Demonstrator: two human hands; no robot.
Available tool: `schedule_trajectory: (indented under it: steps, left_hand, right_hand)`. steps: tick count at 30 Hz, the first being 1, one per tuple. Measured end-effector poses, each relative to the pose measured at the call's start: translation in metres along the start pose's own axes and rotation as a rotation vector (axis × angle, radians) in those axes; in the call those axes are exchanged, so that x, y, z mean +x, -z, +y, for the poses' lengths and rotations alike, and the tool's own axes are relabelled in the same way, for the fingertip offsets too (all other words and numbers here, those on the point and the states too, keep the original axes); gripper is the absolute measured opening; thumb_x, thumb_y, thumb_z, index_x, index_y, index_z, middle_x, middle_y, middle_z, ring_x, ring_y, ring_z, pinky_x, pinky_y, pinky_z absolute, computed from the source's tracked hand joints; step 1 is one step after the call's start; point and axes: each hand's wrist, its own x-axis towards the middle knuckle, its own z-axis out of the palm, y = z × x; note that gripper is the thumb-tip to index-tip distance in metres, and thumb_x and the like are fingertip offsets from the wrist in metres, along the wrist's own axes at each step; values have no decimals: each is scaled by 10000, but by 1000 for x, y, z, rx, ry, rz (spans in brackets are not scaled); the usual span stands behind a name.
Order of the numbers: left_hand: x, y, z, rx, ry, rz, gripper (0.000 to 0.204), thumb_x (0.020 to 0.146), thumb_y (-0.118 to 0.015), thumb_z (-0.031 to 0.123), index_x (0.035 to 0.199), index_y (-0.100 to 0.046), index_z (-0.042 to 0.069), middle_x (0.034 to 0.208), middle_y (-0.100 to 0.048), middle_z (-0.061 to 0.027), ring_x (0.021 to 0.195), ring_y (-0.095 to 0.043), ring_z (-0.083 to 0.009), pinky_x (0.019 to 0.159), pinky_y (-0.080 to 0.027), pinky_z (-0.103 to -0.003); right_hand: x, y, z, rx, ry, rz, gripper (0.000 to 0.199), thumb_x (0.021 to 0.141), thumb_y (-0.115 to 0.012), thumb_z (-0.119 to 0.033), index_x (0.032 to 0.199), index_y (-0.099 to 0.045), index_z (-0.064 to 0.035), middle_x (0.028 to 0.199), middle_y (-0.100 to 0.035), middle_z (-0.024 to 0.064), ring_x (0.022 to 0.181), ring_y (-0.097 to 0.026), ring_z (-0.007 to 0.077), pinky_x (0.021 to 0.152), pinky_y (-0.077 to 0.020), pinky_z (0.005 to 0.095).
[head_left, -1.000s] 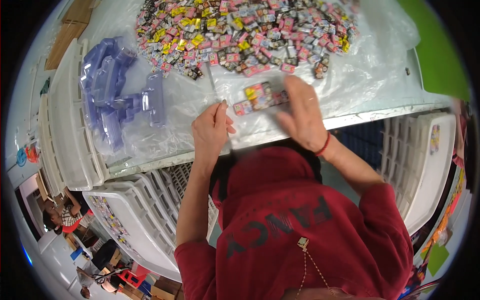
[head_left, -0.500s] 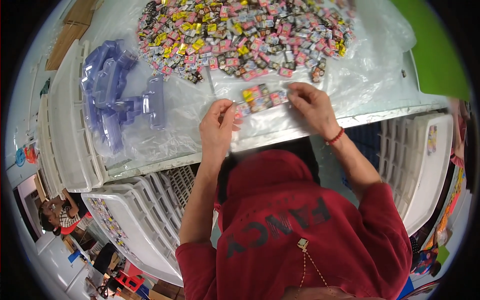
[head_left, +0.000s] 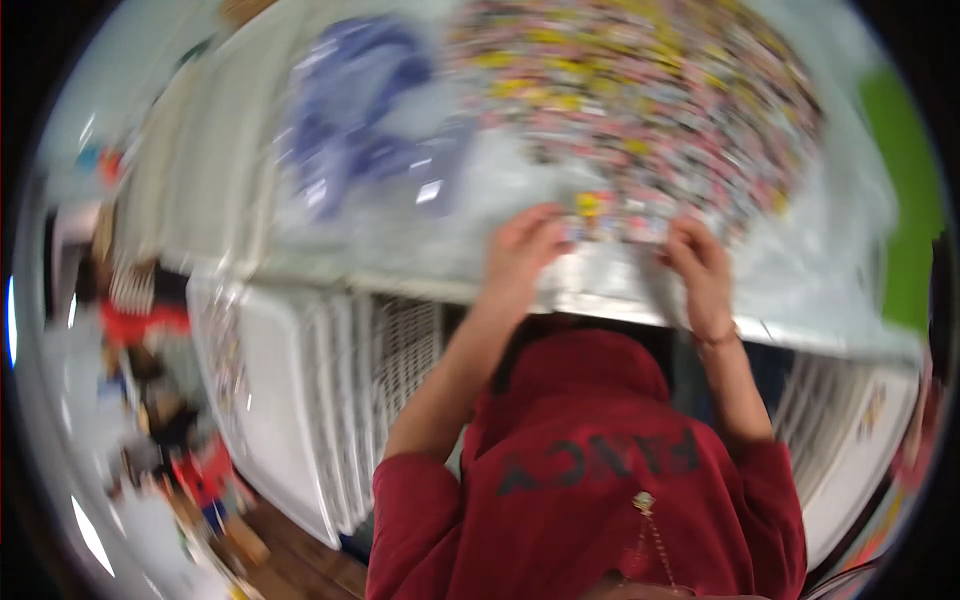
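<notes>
A short row of small, colourful printed blocks [head_left: 612, 218], with pink, yellow and dark faces, spans the gap between my hands near the table's front edge. At its left end, my left hand [head_left: 522, 258] has its fingers pinched together. My right hand [head_left: 702, 275], wearing a red bracelet, closes thumb and fingers at the right end. Motion blur hides the exact contact at the fingertips. Just beyond lies a broad heap of the same blocks [head_left: 640, 90] on clear plastic sheeting.
Bluish translucent plastic trays [head_left: 350, 130] are piled to the left of the heap. Stacked white crates [head_left: 290, 370] stand below the table's edge at left, with another white crate [head_left: 850, 450] at right. A green surface [head_left: 905, 210] borders the far right.
The whole view has swung and blurred, so the table, heap and trays sit further right in it. My hands stay at the two ends of the row of blocks.
</notes>
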Motion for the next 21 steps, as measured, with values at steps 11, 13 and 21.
schedule_trajectory:
  steps: [11,13,21]
  left_hand:
    - [-124,143,110,-257,-399,508,294,917,-609,102,1183,-579,-20,1027,-614,-74,950,-611,-169,847,-546,-324]
    - [-158,190,120,-303,-473,639,281,925,-604,101,1183,-583,-8,1040,-611,-76,984,-603,-180,846,-543,-323]
    - [-282,421,53,-274,-631,899,257,917,-637,118,1149,-603,15,949,-650,-65,846,-645,-173,725,-562,-301]
  right_hand:
    - [21,-97,-15,141,-34,-380,196,987,-534,-145,1127,-603,-27,872,-557,10,787,-541,103,728,-460,249]
    - [26,-109,-15,126,-35,-427,197,988,-534,-145,1129,-602,-26,870,-558,10,783,-540,102,727,-460,247]
    - [36,-131,-3,13,-107,-469,217,975,-555,-145,1156,-595,-34,853,-566,-6,769,-541,89,715,-460,239]
